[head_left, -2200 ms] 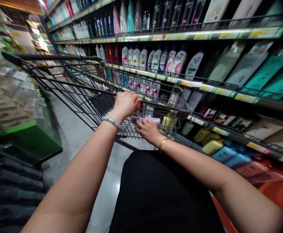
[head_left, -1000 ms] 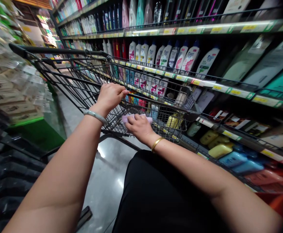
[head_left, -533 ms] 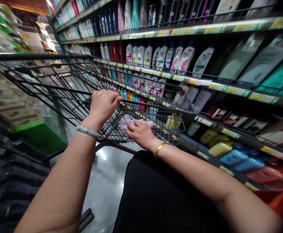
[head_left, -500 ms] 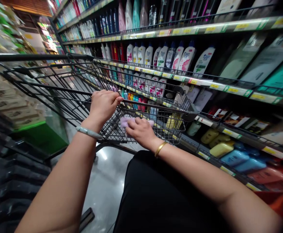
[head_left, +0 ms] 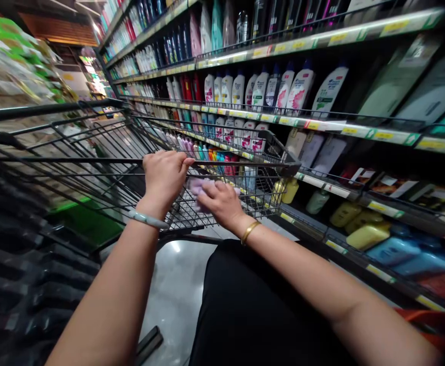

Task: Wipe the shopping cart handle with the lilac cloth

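Observation:
My left hand (head_left: 163, 178), with a pale bangle at the wrist, is wrapped over the top rim of a black wire shopping cart (head_left: 119, 161). Lower and to its right, my right hand (head_left: 222, 204), wearing a gold bangle, is closed on a crumpled lilac cloth (head_left: 197, 188). The cloth lies against or just in front of the cart's near wire side; whether it touches the wires cannot be made out. Part of it is covered by my fingers.
Shelves with price strips (head_left: 294, 122) run along the right, holding shampoo bottles (head_left: 300, 91) and yellow bottles (head_left: 367, 235). Stacked packs (head_left: 1, 66) and a green display base (head_left: 85, 221) stand left. Below is a shiny floor (head_left: 177, 295).
The view has shifted, so the shelves and my arms sit farther right. The cart has turned slightly relative to the shelves. Both hands keep their grips.

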Action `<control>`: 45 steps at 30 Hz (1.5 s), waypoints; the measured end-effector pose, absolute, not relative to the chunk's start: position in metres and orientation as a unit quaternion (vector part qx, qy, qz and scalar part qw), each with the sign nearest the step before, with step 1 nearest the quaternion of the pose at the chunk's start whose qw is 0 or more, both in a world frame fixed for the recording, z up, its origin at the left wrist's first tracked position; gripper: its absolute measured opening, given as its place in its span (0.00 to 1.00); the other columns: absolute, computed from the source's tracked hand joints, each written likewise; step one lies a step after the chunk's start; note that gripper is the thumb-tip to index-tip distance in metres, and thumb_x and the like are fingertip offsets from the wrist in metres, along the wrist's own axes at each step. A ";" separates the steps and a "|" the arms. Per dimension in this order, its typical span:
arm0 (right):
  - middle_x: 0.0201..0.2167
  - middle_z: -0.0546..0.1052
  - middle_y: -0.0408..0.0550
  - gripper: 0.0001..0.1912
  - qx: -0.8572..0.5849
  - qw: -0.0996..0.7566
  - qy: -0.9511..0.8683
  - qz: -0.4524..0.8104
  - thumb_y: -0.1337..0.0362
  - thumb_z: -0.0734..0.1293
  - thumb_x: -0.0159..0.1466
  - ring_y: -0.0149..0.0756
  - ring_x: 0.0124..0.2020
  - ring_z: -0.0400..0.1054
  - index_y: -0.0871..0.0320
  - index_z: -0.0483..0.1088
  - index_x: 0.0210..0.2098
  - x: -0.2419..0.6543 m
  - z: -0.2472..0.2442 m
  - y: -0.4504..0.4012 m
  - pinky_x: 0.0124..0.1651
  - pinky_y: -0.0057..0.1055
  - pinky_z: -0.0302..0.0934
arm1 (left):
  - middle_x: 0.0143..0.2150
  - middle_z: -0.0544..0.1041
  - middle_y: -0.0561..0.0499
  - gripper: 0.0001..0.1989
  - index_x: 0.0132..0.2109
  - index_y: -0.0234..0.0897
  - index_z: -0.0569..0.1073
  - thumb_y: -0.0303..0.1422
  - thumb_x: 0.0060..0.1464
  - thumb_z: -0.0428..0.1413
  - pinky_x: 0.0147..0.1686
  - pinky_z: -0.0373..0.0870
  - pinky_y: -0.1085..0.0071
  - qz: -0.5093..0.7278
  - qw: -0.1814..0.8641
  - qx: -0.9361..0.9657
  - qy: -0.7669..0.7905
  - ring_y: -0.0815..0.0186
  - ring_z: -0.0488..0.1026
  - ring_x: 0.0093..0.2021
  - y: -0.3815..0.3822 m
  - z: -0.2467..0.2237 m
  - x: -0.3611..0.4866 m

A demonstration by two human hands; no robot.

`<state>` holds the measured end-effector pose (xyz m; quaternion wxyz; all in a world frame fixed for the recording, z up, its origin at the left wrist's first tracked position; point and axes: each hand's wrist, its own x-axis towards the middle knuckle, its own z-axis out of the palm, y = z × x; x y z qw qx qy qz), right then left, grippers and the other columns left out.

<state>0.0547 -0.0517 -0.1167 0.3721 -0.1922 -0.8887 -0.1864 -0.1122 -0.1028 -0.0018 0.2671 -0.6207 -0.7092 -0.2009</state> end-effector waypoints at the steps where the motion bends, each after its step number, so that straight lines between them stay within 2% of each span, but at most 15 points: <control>1: 0.59 0.75 0.50 0.13 -0.199 0.399 -0.877 -0.180 0.59 0.60 0.77 0.46 0.53 0.61 0.48 0.76 0.51 0.051 -0.104 -0.050 0.48 0.43 0.59 | 0.42 0.83 0.42 0.23 0.37 0.41 0.78 0.47 0.68 0.44 0.43 0.56 0.56 -0.199 0.271 -0.618 -0.711 0.49 0.75 0.46 -0.102 -0.002 -0.112; 5: 0.62 0.73 0.49 0.14 -0.215 0.457 -0.851 -0.141 0.61 0.60 0.76 0.49 0.57 0.60 0.46 0.75 0.55 0.035 -0.073 -0.040 0.53 0.45 0.59 | 0.41 0.83 0.42 0.23 0.35 0.40 0.78 0.45 0.68 0.44 0.42 0.55 0.56 -0.186 0.273 -0.610 -0.720 0.49 0.75 0.45 -0.100 -0.001 -0.113; 10: 0.61 0.75 0.48 0.09 -0.225 0.420 -0.875 -0.085 0.58 0.65 0.74 0.47 0.54 0.61 0.47 0.79 0.48 0.036 -0.122 -0.028 0.52 0.43 0.60 | 0.44 0.84 0.41 0.25 0.39 0.40 0.79 0.45 0.69 0.41 0.44 0.55 0.54 -0.171 0.271 -0.596 -0.736 0.47 0.75 0.49 -0.094 0.000 -0.111; 13: 0.57 0.76 0.49 0.08 -0.272 0.429 -0.861 -0.034 0.62 0.67 0.72 0.46 0.51 0.62 0.48 0.80 0.45 0.037 -0.136 -0.029 0.51 0.41 0.61 | 0.44 0.84 0.41 0.26 0.41 0.40 0.80 0.45 0.70 0.39 0.45 0.55 0.53 -0.161 0.275 -0.591 -0.741 0.47 0.76 0.49 -0.086 0.000 -0.106; 18: 0.58 0.72 0.50 0.18 -0.298 0.525 -0.797 0.029 0.73 0.65 0.68 0.45 0.54 0.62 0.49 0.79 0.51 0.020 -0.091 -0.026 0.58 0.41 0.62 | 0.45 0.83 0.39 0.25 0.42 0.38 0.80 0.41 0.68 0.40 0.43 0.56 0.54 -0.141 0.278 -0.575 -0.756 0.46 0.76 0.49 -0.069 0.002 -0.095; 20: 0.58 0.71 0.50 0.21 -0.302 0.537 -0.787 0.045 0.76 0.64 0.67 0.45 0.54 0.63 0.49 0.79 0.51 0.016 -0.087 -0.018 0.59 0.40 0.63 | 0.44 0.83 0.37 0.25 0.43 0.37 0.81 0.41 0.68 0.40 0.42 0.56 0.54 -0.129 0.276 -0.568 -0.765 0.44 0.77 0.48 -0.063 0.004 -0.092; 24: 0.58 0.70 0.52 0.23 -0.317 0.511 -0.794 0.086 0.78 0.64 0.63 0.45 0.55 0.64 0.50 0.78 0.50 0.026 -0.135 0.007 0.60 0.41 0.65 | 0.43 0.83 0.35 0.29 0.43 0.37 0.81 0.45 0.70 0.38 0.41 0.56 0.55 -0.120 0.283 -0.549 -0.777 0.43 0.77 0.47 -0.052 0.005 -0.089; 28: 0.53 0.69 0.54 0.21 -0.391 0.559 -0.709 0.180 0.79 0.66 0.59 0.44 0.57 0.66 0.55 0.75 0.49 0.037 -0.186 0.031 0.63 0.42 0.65 | 0.43 0.83 0.36 0.30 0.43 0.37 0.81 0.45 0.71 0.36 0.40 0.55 0.55 -0.102 0.297 -0.537 -0.783 0.44 0.76 0.45 -0.041 0.003 -0.086; 33: 0.50 0.70 0.52 0.17 -0.387 0.615 -0.644 0.240 0.75 0.68 0.61 0.41 0.52 0.70 0.55 0.72 0.48 0.017 -0.176 0.036 0.60 0.39 0.67 | 0.43 0.82 0.37 0.31 0.44 0.38 0.80 0.45 0.71 0.34 0.42 0.56 0.54 -0.090 0.302 -0.525 -0.791 0.46 0.75 0.45 -0.022 0.000 -0.085; 38: 0.54 0.69 0.54 0.18 -0.305 0.594 -0.701 0.251 0.73 0.68 0.62 0.41 0.55 0.70 0.54 0.74 0.50 -0.005 -0.174 0.036 0.61 0.37 0.67 | 0.43 0.81 0.34 0.30 0.45 0.36 0.79 0.45 0.71 0.34 0.44 0.57 0.53 -0.086 0.296 -0.521 -0.796 0.44 0.75 0.47 -0.005 -0.002 -0.085; 42: 0.53 0.72 0.55 0.17 -0.413 0.588 -0.608 0.338 0.75 0.67 0.57 0.42 0.54 0.70 0.56 0.74 0.45 0.005 -0.223 0.061 0.62 0.40 0.65 | 0.45 0.81 0.32 0.27 0.49 0.34 0.78 0.43 0.70 0.37 0.44 0.59 0.54 -0.068 0.274 -0.553 -0.784 0.42 0.75 0.49 -0.003 0.004 -0.084; 45: 0.44 0.75 0.51 0.17 -0.500 0.580 -0.502 0.402 0.75 0.64 0.53 0.41 0.47 0.71 0.56 0.70 0.41 0.007 -0.255 0.078 0.58 0.42 0.68 | 0.53 0.80 0.36 0.24 0.58 0.38 0.75 0.41 0.69 0.40 0.47 0.61 0.55 -0.051 0.297 -0.583 -0.755 0.46 0.73 0.53 -0.021 0.010 -0.097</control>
